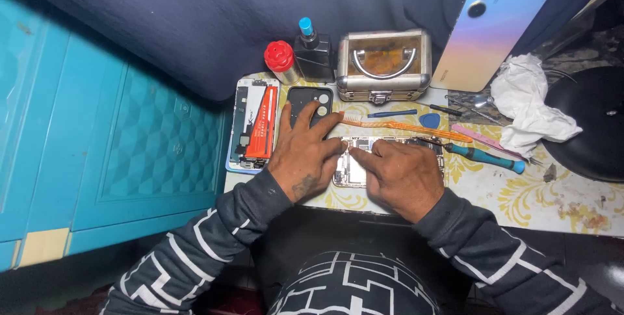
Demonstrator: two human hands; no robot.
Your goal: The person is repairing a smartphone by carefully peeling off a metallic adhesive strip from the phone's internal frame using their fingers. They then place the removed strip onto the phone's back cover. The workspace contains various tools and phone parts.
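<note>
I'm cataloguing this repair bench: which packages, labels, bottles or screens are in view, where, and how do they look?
Metal case: back centre, silver box with amber window and handle.
Black bottle: left of the case, blue cap.
Red-capped container: beside the bottle.
Battery label: orange-red strip in the opened phone, left of the left hand.
No lit screens; the leaning phone shows its pastel back.

The person wears a dark long-sleeved top patterned with white angular lines; the left hand (304, 156) carries a small dark tattoo.
</note>
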